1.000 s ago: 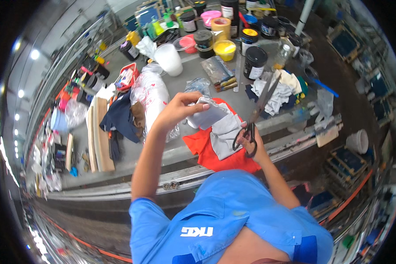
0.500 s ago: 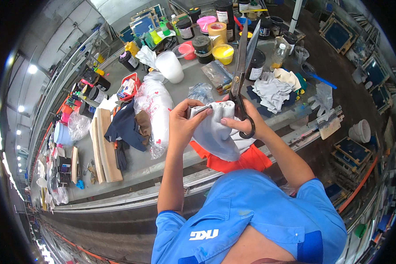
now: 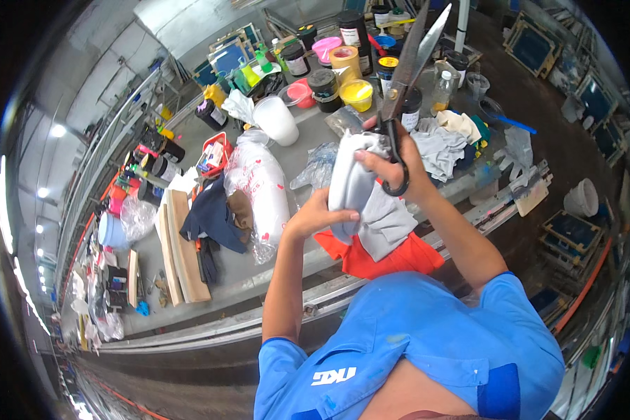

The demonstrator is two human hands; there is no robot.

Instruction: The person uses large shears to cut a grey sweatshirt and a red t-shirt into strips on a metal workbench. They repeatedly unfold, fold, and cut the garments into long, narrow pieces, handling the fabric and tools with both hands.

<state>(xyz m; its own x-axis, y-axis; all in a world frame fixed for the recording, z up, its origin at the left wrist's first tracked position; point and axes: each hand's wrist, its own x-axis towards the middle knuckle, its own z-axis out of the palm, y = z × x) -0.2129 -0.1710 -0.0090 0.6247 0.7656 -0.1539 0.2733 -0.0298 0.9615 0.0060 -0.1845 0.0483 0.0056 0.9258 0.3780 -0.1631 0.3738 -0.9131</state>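
Observation:
A light grey cloth [image 3: 347, 178], folded into a long strip, is held up between both hands over the table's near edge. My left hand [image 3: 315, 215] is closed on its lower end, thumb across the front. At the upper end my right hand [image 3: 407, 162] pinches the cloth with its thumb. The same hand carries large scissors [image 3: 399, 87] by their black handles, with the blades pointing up and away, slightly parted. Another part of grey cloth [image 3: 385, 224] hangs or lies just below, over a bright orange cloth [image 3: 413, 260].
A clear plastic-wrapped white roll [image 3: 266, 178] lies left of my hands, beside dark cloths [image 3: 213, 217] and wooden boards [image 3: 185, 245]. Farther back stand a white tub [image 3: 276, 120], a yellow paint tub [image 3: 357, 93] and several dark jars. Grey rags [image 3: 437, 148] lie to the right.
My left hand has moved down from the cloth's top edge to its lower end. The cloth has been turned into an upright folded strip. The scissors have tilted right with my right hand.

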